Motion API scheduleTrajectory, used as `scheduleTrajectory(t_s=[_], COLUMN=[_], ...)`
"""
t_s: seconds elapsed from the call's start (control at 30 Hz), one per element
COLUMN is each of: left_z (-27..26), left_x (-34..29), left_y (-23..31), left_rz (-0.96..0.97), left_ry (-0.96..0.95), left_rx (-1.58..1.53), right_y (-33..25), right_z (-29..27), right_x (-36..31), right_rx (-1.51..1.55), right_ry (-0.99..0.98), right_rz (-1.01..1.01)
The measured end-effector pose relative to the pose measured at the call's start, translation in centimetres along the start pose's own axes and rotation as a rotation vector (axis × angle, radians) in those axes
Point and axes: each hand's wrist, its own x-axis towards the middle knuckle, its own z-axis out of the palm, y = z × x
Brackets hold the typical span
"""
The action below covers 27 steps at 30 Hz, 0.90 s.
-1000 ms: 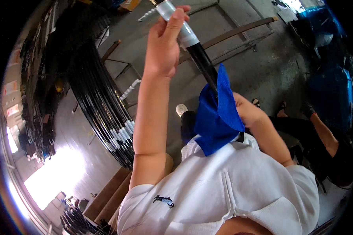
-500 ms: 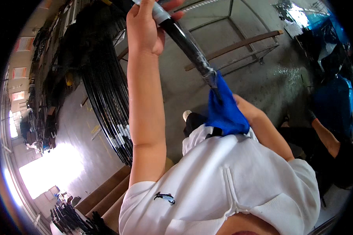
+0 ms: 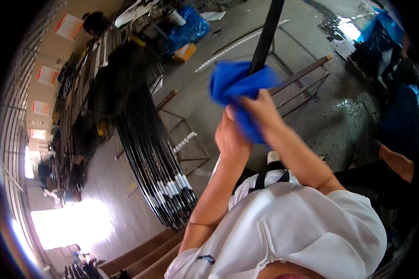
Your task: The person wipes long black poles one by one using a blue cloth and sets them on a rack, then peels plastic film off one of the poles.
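A long black pole [image 3: 268,35] slants up and away from in front of my chest. A blue cloth [image 3: 235,83] is wrapped around its lower part and is slightly blurred. My right hand [image 3: 260,111] grips the cloth around the pole, fingers partly hidden in the folds. Just below and to the left, my left hand [image 3: 233,135] is closed at the lower end of the pole. A thin pale end shows beneath it. The cloth hides most of the pole near both hands.
To my left, many black poles with white bands [image 3: 158,176] lie side by side on a metal stand [image 3: 191,144]. Ahead stands a low frame with a brown bar [image 3: 307,72]. At the right are blue plastic sheeting [image 3: 405,116] and another person's arm [image 3: 395,162].
My left hand has come down from the upper edge to beside my right hand. The cloth has moved up and away from my waist, and the pole now points away from me.
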Motion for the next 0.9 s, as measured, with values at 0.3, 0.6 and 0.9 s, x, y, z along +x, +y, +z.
scheduleTrajectory(t_s=[0.3,0.6,0.9], left_z=[-3.9,-7.3,-8.5], left_x=[-3.3,-16.9,-29.0], left_y=[-0.9,-10.6,-18.6], left_rz=[0.027,-0.137,-0.670], left_ry=[-0.131,-0.197,-0.195], left_rx=[0.153,0.294,0.496], right_y=[1.9,-4.3,-15.5], right_z=[1.0,-5.6,-15.0], right_x=[1.6,9.6,24.0], right_rx=[0.386,0.314,0.106], right_ry=[0.140,0.268,0.332], right_rz=[0.039,-0.045,-0.204])
